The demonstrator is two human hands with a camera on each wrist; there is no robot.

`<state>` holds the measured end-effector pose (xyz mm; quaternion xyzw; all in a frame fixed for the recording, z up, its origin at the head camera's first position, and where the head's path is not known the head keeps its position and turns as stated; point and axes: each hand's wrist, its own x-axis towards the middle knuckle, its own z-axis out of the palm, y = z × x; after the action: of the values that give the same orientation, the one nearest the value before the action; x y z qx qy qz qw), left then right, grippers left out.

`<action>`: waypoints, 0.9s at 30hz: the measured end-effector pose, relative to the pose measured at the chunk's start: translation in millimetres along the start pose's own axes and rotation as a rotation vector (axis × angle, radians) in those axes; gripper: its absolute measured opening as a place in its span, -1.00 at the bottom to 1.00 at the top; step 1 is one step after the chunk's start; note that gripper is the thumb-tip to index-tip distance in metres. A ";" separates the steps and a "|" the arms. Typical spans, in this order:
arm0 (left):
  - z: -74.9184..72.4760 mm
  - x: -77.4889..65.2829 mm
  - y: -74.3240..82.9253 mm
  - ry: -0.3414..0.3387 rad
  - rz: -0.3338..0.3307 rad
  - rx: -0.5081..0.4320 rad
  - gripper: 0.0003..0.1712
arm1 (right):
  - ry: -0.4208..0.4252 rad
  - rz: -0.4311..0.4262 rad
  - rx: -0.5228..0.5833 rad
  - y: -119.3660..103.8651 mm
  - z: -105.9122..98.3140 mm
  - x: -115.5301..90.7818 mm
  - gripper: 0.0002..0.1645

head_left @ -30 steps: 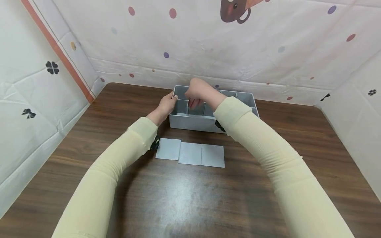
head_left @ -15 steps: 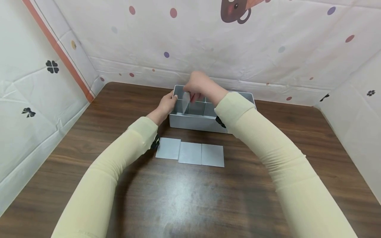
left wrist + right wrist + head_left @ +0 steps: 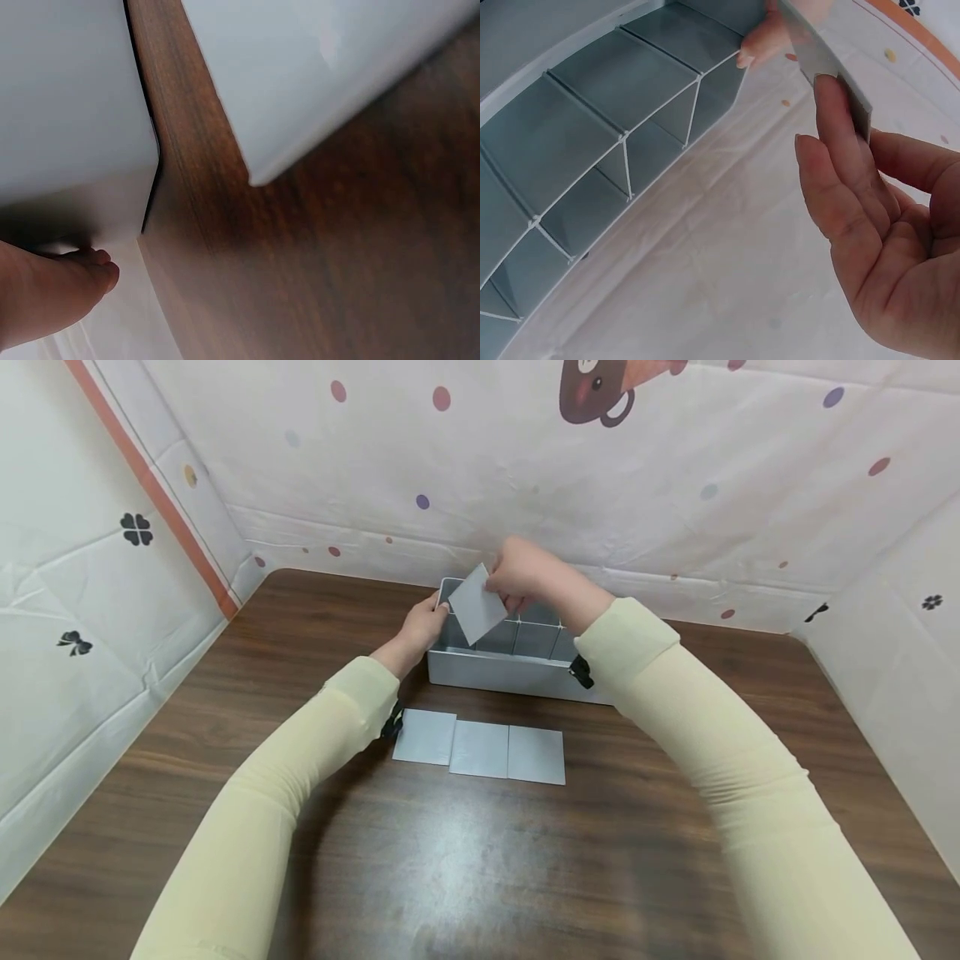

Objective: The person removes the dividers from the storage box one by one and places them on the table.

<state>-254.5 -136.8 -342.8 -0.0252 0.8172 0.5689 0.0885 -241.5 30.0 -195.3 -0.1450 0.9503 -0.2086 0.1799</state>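
Observation:
A long grey divided storage box stands at the back of the table, its compartments parted by thin walls. My left hand grips its left end, thumb at the rim; in the left wrist view some fingers show under the box's side. Above the left compartments my right hand pinches a thin grey divider panel by one corner, tilted like a diamond. The right wrist view shows that panel nearly edge-on between thumb and fingers. Three similar flat panels lie in a row before the box.
The dark wooden table reaches a white patterned cloth hung behind and at both sides. In the right wrist view, several divider walls stand crossed in the box.
My right hand has drawn the panel up out of the box's left part and turned it to face the head camera, moving slightly right. The left hand stays on the box's end.

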 end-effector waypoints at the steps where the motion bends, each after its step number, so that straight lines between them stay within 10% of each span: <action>1: 0.0 -0.2 -0.1 -0.003 0.000 0.000 -0.37 | -0.006 -0.001 0.005 1.8 -1.0 -1.4 -0.62; 27: -0.3 -1.1 1.5 0.000 -0.009 0.016 -0.36 | -0.118 0.015 0.182 75.4 -14.3 -54.5 -0.56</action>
<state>-253.7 -136.7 -341.1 -0.0280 0.8216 0.5620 0.0912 -213.7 119.7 -201.6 -0.1328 0.9163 -0.2835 0.2497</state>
